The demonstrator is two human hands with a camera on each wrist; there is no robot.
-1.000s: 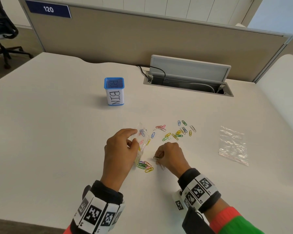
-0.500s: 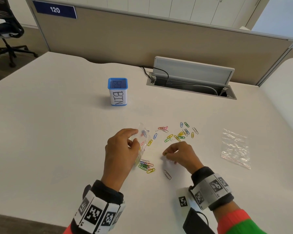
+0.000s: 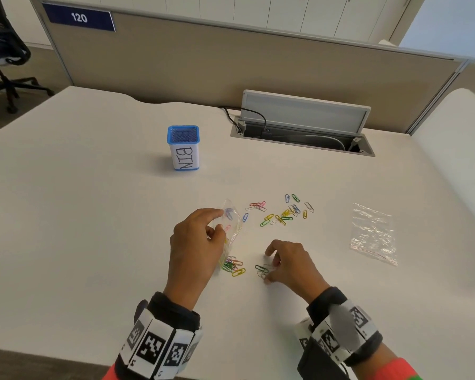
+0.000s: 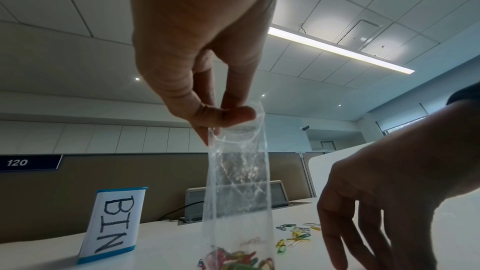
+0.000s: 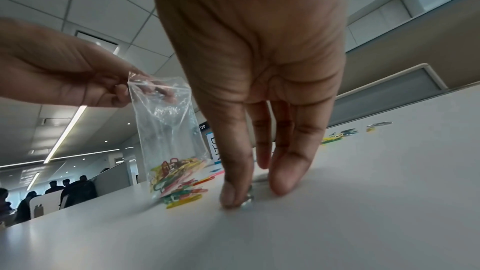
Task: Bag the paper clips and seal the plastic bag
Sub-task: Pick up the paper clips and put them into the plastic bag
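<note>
Left grip [image 3: 196,244]: I see thumb and fingers pinching the upper rim of the clear plastic bag [image 4: 237,182], holding it upright with its mouth up and its bottom resting on the table [image 3: 93,229]. A cluster of coloured paper clips [image 5: 179,180] sits in the bottom of that bag; in the head view a few of them show beside its lower end [image 3: 234,266], and I cannot tell whether those are inside the film or just outside it.

Right grip [image 3: 288,263]: I see it lowered to the table just right of the bag, fingers pointing down. In the right wrist view the thumb and one finger [image 5: 288,174] touch the table on either side of a small pale clip [image 5: 248,200]; the clip is blurred, and I cannot tell whether it is actually pinched or only touched. The head view shows a dark green clip [image 3: 261,268] at those fingertips.

Loose clips [image 3: 280,212] lie scattered on the table beyond both hands, apart from the bag. A second plastic bag [image 3: 373,233] lies flat well to the right. A blue-rimmed container marked BIN [image 3: 183,148] stands upright further back on the left. An open cable hatch [image 3: 302,127] sits in the table near the partition.
</note>
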